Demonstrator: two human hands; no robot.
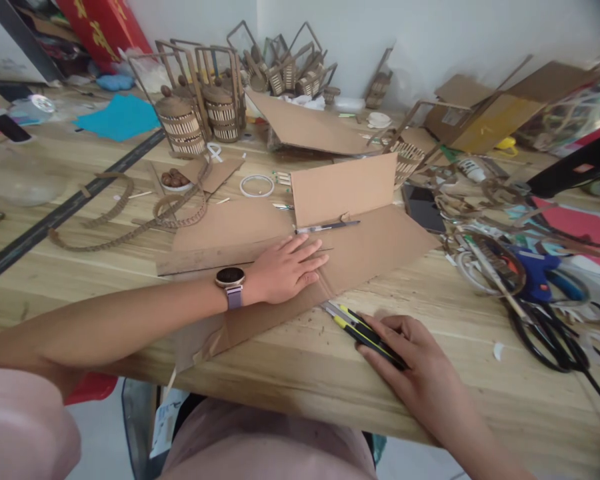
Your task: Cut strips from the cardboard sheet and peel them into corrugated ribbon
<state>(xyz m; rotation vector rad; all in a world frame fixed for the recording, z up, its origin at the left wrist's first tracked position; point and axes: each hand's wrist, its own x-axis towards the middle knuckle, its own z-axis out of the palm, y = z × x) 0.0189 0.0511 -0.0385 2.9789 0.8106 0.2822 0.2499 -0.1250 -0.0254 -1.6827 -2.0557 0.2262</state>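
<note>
My left hand (pixel 293 269), with a watch on its wrist, lies flat with fingers spread on a sheet of brown cardboard (pixel 375 247). My right hand (pixel 413 363) is closed around a black and yellow utility knife (pixel 365 330). The knife's blade end points left and meets the cardboard's near edge, beside a crease. A pen (pixel 327 227) lies on the cardboard just beyond my left fingertips. Behind the pen, a cardboard flap (pixel 345 190) stands up. Under my left palm and wrist, part of the cardboard is hidden.
Miniature lidded baskets (pixel 180 123) with tall handles stand at the back left. Curled cardboard strips (pixel 130 230) and a bowl of brown balls (pixel 175 179) lie to the left. Right of the cardboard are a blue glue gun (pixel 533 270), black-handled scissors (pixel 540 337) and scraps.
</note>
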